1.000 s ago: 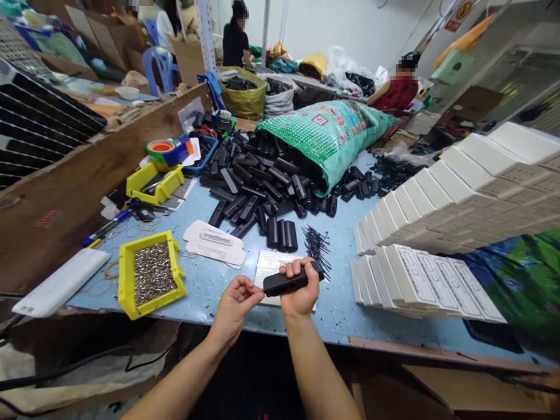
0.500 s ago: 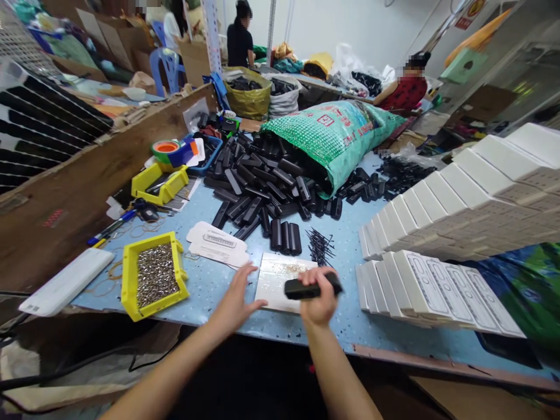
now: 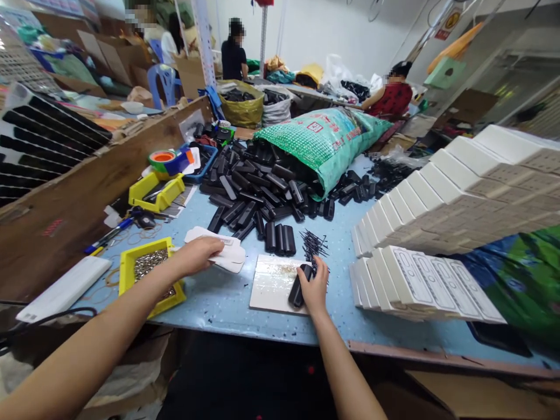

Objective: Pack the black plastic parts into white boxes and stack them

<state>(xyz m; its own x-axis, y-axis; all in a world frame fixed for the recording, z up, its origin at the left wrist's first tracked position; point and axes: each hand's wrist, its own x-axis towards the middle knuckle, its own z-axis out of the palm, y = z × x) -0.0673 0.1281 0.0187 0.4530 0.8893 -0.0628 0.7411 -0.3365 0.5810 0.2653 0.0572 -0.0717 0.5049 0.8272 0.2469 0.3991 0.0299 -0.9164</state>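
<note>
Black case (image 3: 296,291), aslant on white board (image 3: 268,287); white card (image 3: 235,255), farther left

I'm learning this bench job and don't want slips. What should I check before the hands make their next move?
1. Right hand has the black case: ok, thumb and fingers are around it.
2. Case is over the white board: ok, near the board's right side.
3. Left hand is at the white card: ok.
4. Card is lifted off the table: cannot tell from this angle.
5. Yellow bin is in full view: not ok, the left forearm hides part of it.
</note>
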